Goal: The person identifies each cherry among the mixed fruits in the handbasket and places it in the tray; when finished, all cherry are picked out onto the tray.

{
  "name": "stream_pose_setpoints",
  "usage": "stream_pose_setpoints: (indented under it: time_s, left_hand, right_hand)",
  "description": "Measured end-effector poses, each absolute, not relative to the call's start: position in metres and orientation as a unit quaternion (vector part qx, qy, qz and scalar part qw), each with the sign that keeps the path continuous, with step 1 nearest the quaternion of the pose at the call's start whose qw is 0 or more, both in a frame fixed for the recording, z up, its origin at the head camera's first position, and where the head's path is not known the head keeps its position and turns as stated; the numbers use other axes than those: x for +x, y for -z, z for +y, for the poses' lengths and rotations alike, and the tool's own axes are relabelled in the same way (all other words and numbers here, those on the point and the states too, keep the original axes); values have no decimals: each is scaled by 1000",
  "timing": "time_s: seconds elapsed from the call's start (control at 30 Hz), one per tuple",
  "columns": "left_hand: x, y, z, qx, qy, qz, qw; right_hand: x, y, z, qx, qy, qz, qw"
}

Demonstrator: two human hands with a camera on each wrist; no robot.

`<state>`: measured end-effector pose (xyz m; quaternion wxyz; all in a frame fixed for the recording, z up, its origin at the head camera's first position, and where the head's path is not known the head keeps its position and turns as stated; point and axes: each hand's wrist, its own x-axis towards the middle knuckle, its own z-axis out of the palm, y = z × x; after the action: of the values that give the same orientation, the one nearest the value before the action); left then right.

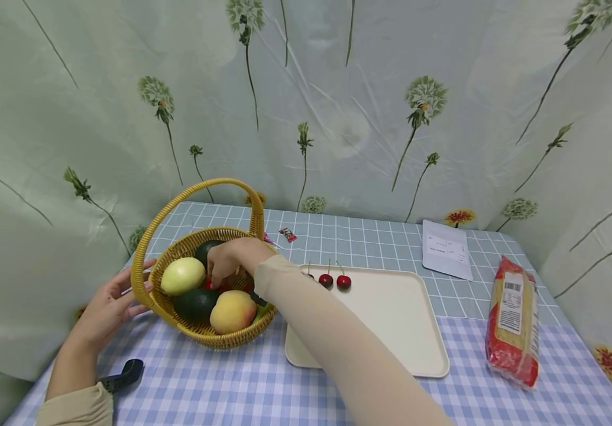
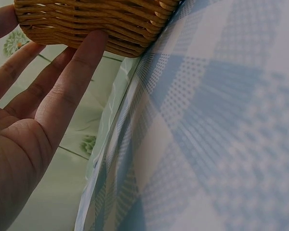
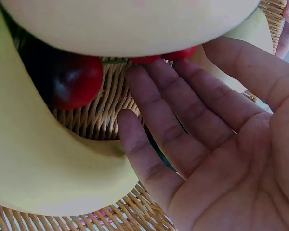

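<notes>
A yellow wicker basket with a tall handle holds a peach, a pale yellow-green fruit and dark green fruits. My right hand reaches down inside it. In the right wrist view its long fingers stretch out, their tips at red cherries partly hidden under a pale rounded fruit. A dark red cherry lies farther left, beside a curved banana. At the basket's left side, my left hand touches the wicker with spread fingers.
Right of the basket lies a cream tray with cherries at its far edge, partly behind my right forearm. A wrapped candy sits beyond the basket. Farther right are a white pouch and a red-and-yellow food packet.
</notes>
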<state>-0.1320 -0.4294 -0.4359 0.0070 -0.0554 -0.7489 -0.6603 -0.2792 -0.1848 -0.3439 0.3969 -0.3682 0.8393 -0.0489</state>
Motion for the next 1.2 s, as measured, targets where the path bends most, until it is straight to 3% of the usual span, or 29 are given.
stream_pose_setpoints:
  time_s: [0.33,0.87,1.2]
  left_hand:
    - [-131,435,-429,-47,657,-753,8]
    - [-130,433,-426,-45,655,-754,12]
    - [-130,434,-427,-45,653,-756,12]
  right_hand:
    - [-282,344,-179,-367,61,849,375]
    - [-289,353,-173,-382,50,878,283]
    - [-283,350,-171,-367,36,885,283]
